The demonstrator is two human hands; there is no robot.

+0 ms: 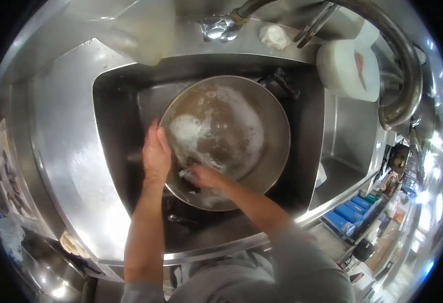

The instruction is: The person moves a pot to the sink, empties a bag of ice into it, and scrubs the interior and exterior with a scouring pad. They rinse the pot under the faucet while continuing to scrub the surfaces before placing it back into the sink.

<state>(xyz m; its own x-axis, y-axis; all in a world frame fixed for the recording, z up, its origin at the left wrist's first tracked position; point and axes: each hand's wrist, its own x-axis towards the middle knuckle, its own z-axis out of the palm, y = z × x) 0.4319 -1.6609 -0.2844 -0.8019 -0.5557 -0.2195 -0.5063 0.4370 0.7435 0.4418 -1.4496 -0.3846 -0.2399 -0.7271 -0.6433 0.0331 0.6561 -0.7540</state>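
Observation:
A large round steel pan point(262, 116) sits tilted in the steel sink point(115, 101), its inside covered with white soap foam. My left hand point(156, 154) grips the pan's left rim. My right hand point(204, 175) is down inside the pan near its front edge, fingers closed on something white and foamy, probably a sponge or cloth; I cannot make it out clearly.
A faucet fitting point(220, 28) and a thick curved hose point(408, 65) hang over the sink's back. A white tub point(347, 68) stands at the back right by a second basin point(352, 131). A wet steel drainboard point(65, 151) lies left. Blue crates point(350, 212) sit lower right.

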